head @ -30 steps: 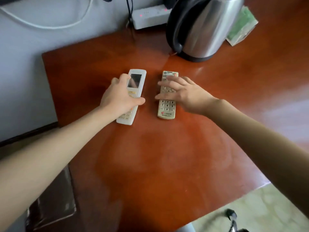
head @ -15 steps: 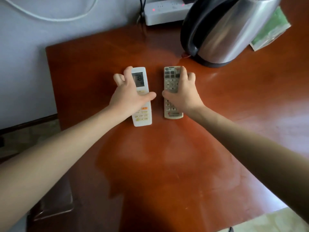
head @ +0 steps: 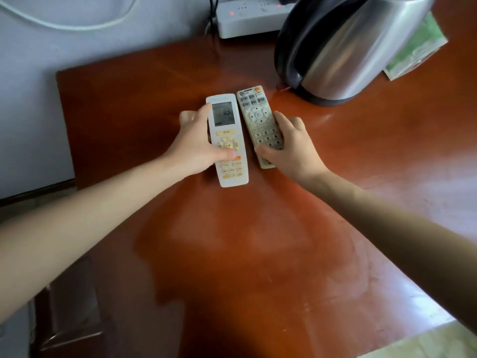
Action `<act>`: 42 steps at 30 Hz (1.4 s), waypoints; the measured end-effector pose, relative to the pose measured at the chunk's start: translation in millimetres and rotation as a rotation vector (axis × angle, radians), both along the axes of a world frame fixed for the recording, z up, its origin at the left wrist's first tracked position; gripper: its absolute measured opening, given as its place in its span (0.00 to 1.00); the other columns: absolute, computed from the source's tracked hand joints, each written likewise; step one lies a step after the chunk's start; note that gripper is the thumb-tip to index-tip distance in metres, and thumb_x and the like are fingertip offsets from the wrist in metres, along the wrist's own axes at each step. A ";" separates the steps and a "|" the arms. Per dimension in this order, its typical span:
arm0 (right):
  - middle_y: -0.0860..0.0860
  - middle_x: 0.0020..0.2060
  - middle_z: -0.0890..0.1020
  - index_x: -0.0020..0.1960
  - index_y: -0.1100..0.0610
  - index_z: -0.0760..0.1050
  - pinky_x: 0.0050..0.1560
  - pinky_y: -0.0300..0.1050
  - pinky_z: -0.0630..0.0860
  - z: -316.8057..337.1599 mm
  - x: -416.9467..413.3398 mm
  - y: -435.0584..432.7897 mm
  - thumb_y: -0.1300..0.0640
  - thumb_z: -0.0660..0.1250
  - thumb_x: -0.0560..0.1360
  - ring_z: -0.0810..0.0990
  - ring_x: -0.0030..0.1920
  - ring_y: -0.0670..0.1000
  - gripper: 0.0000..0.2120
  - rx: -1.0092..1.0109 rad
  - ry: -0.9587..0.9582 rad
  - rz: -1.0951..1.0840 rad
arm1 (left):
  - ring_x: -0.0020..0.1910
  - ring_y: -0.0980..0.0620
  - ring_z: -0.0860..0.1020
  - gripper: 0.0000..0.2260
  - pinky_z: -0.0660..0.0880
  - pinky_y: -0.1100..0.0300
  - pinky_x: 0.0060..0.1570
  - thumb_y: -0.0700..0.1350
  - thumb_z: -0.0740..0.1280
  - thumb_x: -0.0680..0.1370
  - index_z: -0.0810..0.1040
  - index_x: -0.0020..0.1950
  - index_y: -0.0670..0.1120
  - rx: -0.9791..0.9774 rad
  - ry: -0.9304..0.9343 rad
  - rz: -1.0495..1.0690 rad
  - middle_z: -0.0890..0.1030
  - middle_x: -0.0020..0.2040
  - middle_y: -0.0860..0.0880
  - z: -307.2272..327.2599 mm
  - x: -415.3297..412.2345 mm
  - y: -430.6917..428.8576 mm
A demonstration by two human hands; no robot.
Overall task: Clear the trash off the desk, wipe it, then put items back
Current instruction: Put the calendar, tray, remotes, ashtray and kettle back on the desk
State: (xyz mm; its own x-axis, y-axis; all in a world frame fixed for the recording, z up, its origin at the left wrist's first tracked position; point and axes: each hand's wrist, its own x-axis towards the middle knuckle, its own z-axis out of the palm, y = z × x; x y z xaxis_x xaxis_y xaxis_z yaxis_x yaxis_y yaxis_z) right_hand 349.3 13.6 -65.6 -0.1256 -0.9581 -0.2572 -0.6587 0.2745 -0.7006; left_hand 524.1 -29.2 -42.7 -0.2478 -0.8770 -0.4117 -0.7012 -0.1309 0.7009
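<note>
The left hand's (head: 195, 149) fingers (head: 204, 112) clasped the white air-conditioner remote (head: 225, 117), thumb on its buttons. The right hand's (head: 296, 153) fingers held the grey TV remote (head: 254, 109) just beside it. Both lay on the tabletop (head: 232, 254). They seemed light, rigid and smooth, and best pinched across the long edges.

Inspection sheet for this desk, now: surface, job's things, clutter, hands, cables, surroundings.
Surface: reddish wooden desk, glossy, faintly streaked.
Job's things: white remote and grey remote side by side, face up.
Clutter: steel kettle; green packet partly behind it.
Hands: left hand grips the white remote; right hand grips the grey one.
Cables: power strip, lights on; black cord; white cable on wall.
Surroundings: grey wall; pale floor.
</note>
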 end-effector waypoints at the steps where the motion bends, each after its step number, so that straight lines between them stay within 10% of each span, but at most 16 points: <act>1: 0.55 0.65 0.65 0.75 0.59 0.54 0.66 0.42 0.65 0.1 0.9 0.2 0.52 0.69 0.73 0.66 0.66 0.53 0.38 0.002 -0.008 -0.007 | 0.60 0.52 0.70 0.37 0.71 0.54 0.62 0.42 0.76 0.68 0.61 0.71 0.52 -0.007 0.005 0.014 0.58 0.57 0.52 -0.7 -1.2 0.2; 11: 0.52 0.61 0.65 0.74 0.57 0.57 0.56 0.37 0.71 3.8 1.7 -1.3 0.52 0.68 0.73 0.70 0.56 0.47 0.34 0.033 -0.047 -0.038 | 0.53 0.56 0.71 0.35 0.67 0.70 0.49 0.43 0.73 0.71 0.58 0.73 0.49 -0.055 -0.023 0.068 0.58 0.58 0.52 -5.2 -10.7 -2.0; 17: 0.55 0.55 0.71 0.67 0.57 0.67 0.46 0.54 0.77 6.4 -18.2 -7.4 0.54 0.60 0.76 0.73 0.55 0.56 0.20 -0.237 0.239 0.181 | 0.63 0.51 0.68 0.28 0.70 0.56 0.55 0.51 0.66 0.76 0.59 0.73 0.48 -0.210 -0.251 -0.155 0.62 0.67 0.50 1.1 4.2 2.7; 30: 0.57 0.48 0.79 0.60 0.59 0.75 0.34 0.48 0.73 8.6 17.8 49.8 0.56 0.59 0.73 0.77 0.42 0.59 0.17 -0.492 0.688 0.594 | 0.60 0.44 0.72 0.25 0.74 0.49 0.49 0.52 0.60 0.76 0.65 0.72 0.45 -0.660 -0.536 -0.712 0.72 0.65 0.45 0.3 58.2 49.7; 42: 0.58 0.49 0.78 0.62 0.59 0.71 0.34 0.50 0.76 24.0 158.5 220.3 0.55 0.60 0.75 0.76 0.42 0.59 0.17 -0.544 0.750 0.506 | 0.59 0.45 0.74 0.24 0.76 0.51 0.46 0.53 0.55 0.76 0.69 0.69 0.44 -0.760 -0.309 -0.992 0.74 0.63 0.46 17.8 206.4 170.7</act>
